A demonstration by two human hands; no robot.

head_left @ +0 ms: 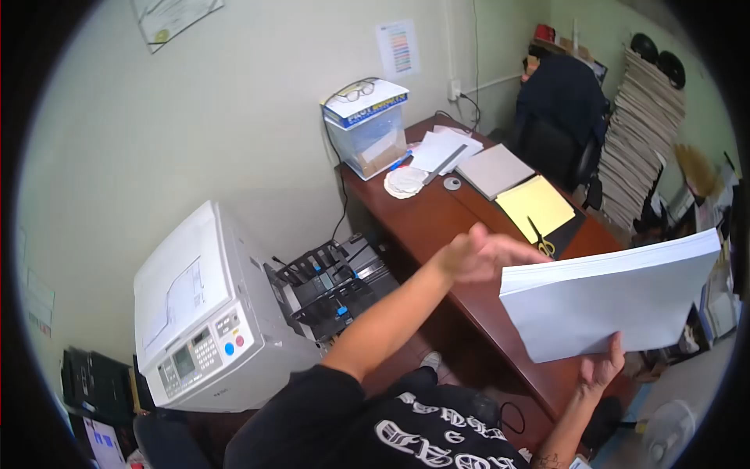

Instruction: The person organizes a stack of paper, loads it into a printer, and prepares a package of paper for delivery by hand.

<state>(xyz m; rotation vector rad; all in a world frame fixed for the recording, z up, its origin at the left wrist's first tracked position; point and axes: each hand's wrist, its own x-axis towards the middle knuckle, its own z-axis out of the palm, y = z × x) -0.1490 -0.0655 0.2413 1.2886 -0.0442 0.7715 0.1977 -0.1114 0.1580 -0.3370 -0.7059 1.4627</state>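
Observation:
A thick stack of white paper (601, 301) is held up at the right, above the front edge of the brown desk (437, 227). My right hand (601, 369) grips its lower edge from below, with fingers partly behind the sheets. Near the stack's upper left corner is my left hand (488, 254), its fingers stretched out and apart from the thumb. Whether its fingertips touch the paper cannot be made out. Just beyond them, black scissors with yellow handles (542, 241) lie on yellow sheets (533, 205).
At the left stands a white copier (226, 328) with a black paper tray unit (328, 281). A clear bin (367, 144), a ruler (445, 164) and a grey pad (495, 170) are on the desk. Behind it are a black chair (547, 144) and tall paper piles (641, 133).

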